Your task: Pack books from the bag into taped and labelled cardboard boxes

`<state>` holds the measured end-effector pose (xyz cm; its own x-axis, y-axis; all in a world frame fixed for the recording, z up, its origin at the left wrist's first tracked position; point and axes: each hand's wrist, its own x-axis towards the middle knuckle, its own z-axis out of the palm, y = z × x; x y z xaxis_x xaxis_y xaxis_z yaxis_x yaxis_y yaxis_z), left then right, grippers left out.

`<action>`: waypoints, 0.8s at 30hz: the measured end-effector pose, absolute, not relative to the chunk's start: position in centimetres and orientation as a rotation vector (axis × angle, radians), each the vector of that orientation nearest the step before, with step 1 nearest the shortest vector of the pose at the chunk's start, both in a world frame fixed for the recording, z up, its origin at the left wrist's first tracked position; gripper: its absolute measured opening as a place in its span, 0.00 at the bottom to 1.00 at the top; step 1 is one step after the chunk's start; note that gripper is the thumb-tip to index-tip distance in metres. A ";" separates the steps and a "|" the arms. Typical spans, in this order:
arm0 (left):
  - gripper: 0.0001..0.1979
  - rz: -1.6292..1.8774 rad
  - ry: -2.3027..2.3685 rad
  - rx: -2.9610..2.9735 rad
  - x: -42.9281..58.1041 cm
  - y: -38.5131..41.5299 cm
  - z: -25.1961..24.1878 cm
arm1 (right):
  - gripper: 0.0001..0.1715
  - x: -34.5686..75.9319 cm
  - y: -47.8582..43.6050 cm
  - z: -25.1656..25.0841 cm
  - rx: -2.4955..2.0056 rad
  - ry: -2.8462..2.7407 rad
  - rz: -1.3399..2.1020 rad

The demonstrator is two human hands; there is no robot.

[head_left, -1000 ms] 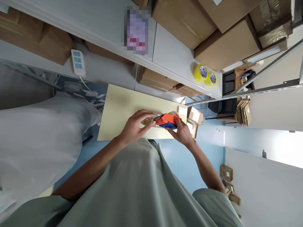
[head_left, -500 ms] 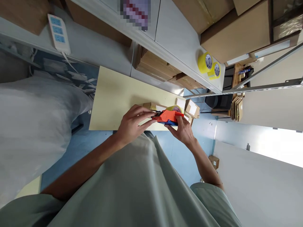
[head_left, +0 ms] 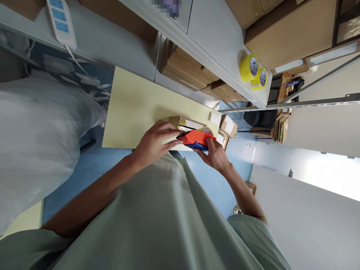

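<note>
An orange and blue tape dispenser (head_left: 195,138) with a yellowish roll lies over a small cardboard box (head_left: 184,122) on the pale yellow table (head_left: 132,108). My right hand (head_left: 215,155) grips the dispenser's handle end. My left hand (head_left: 156,144) rests on the box with fingers curled, its fingertips pinching at the dispenser's front end; what they pinch is too small to make out.
Small labelled cardboard boxes (head_left: 229,126) stand at the table's right end. Grey shelving (head_left: 202,41) behind holds big cartons, flat cardboard and two yellow tape rolls (head_left: 253,71). A white power strip (head_left: 60,20) lies upper left, a large white sack (head_left: 36,135) left. The floor is blue.
The view has shifted, so the table and shelves sit lower and nearer. Both hands stay on the dispenser and box, with the box now more exposed behind my left fingers.
</note>
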<state>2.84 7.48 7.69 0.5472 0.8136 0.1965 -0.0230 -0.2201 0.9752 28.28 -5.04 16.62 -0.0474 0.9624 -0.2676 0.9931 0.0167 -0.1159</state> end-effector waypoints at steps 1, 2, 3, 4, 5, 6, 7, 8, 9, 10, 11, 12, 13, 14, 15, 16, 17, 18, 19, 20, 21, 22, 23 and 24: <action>0.14 0.878 0.678 1.610 2.8 7.4 7.6 | 0.31 28.3 -5.1 16.6 2.079 2.150 -0.416; 0.15 0.866 0.676 1.597 2.8 7.4 7.5 | 0.31 28.4 -5.2 16.6 2.073 2.144 -0.423; 0.16 0.854 0.674 1.575 2.7 7.4 7.4 | 0.30 28.4 -5.3 16.6 2.068 2.138 -0.439; 0.17 0.837 0.668 1.545 2.7 7.5 7.3 | 0.31 28.5 -5.4 16.8 2.064 2.131 -0.466; 0.18 0.809 0.657 1.505 2.6 7.6 7.2 | 0.31 28.5 -5.5 16.9 2.063 2.121 -0.504; 0.20 0.770 0.639 1.456 2.6 7.7 7.1 | 0.32 28.5 -5.5 17.1 2.063 2.106 -0.548; 0.22 0.719 0.617 1.398 2.5 7.9 6.9 | 0.33 28.5 -5.5 17.4 2.068 2.083 -0.595; 0.23 0.661 0.595 1.336 2.6 8.1 6.7 | 0.34 28.5 -5.4 17.6 2.074 2.056 -0.640; 0.24 0.603 0.578 1.274 2.7 8.2 6.4 | 0.34 28.4 -5.3 17.9 2.084 2.024 -0.682; 0.25 0.551 0.573 1.217 2.9 8.3 6.0 | 0.34 28.3 -5.1 18.2 2.096 1.985 -0.723; 0.25 0.507 0.582 1.169 3.2 8.3 5.6 | 0.34 28.1 -4.9 18.4 2.107 1.938 -0.766; 0.26 0.474 0.602 1.130 3.6 8.2 5.1 | 0.33 28.0 -4.6 18.7 2.116 1.882 -0.808; 0.28 0.451 0.628 1.099 4.0 8.1 4.6 | 0.32 27.8 -4.3 19.0 2.123 1.820 -0.846; 0.30 0.439 0.653 1.072 4.5 7.8 4.0 | 0.31 27.6 -3.9 19.2 2.128 1.758 -0.875; 0.31 0.438 0.672 1.045 4.9 7.5 3.5 | 0.31 27.4 -3.6 19.4 2.129 1.701 -0.891; 0.33 0.444 0.682 1.016 5.4 7.1 3.0 | 0.30 27.2 -3.4 19.6 2.130 1.656 -0.897; 0.33 0.455 0.685 0.988 5.8 6.7 2.5 | 0.30 27.1 -3.1 19.8 2.131 1.621 -0.898; 0.34 0.465 0.682 0.958 6.1 6.2 2.2 | 0.30 27.0 -2.9 19.9 2.131 1.594 -0.896; 0.35 0.472 0.680 0.928 6.5 5.7 1.9 | 0.30 26.9 -2.8 20.1 2.128 1.574 -0.892; 0.35 0.475 0.678 0.901 6.8 5.2 1.7 | 0.30 26.8 -2.6 20.3 2.121 1.556 -0.884; 0.35 0.473 0.675 0.877 7.0 4.8 1.5 | 0.29 26.9 -2.4 20.5 2.110 1.540 -0.879; 0.35 0.470 0.672 0.858 7.2 4.4 1.4 | 0.29 27.0 -2.2 20.7 2.093 1.525 -0.880; 0.35 0.468 0.671 0.843 7.3 4.1 1.2 | 0.29 27.2 -2.0 21.1 2.070 1.510 -0.891; 0.34 0.469 0.677 0.830 7.3 4.0 0.9 | 0.30 27.5 -1.8 21.5 2.044 1.497 -0.910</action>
